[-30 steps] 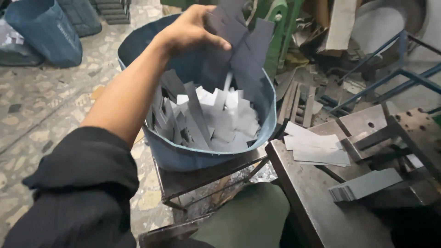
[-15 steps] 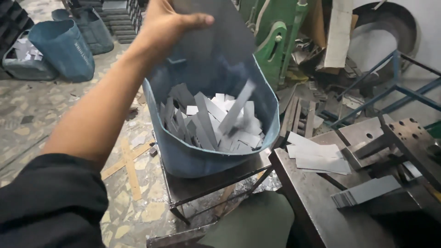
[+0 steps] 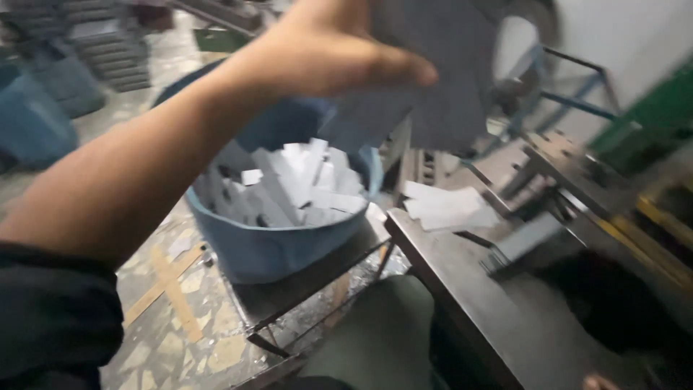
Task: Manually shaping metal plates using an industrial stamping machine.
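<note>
Our left hand (image 3: 325, 50) is raised above the tub (image 3: 281, 245), thumb and fingers pinching a few dark sheets (image 3: 433, 79) by one edge; they hang blurred over the tub's far rim. Our right hand (image 3: 595, 380) barely shows at the bottom edge, so we cannot tell its state. We judge the sheets are in mid-carry. Beyond the table's (image 3: 491, 310) near edge lie pale strips (image 3: 447, 206); setting down there calls for a steady lowering.

Left hand (image 3: 339, 50) grips grey sheets (image 3: 433, 87) above blue tub (image 3: 281, 249) of strips.
</note>
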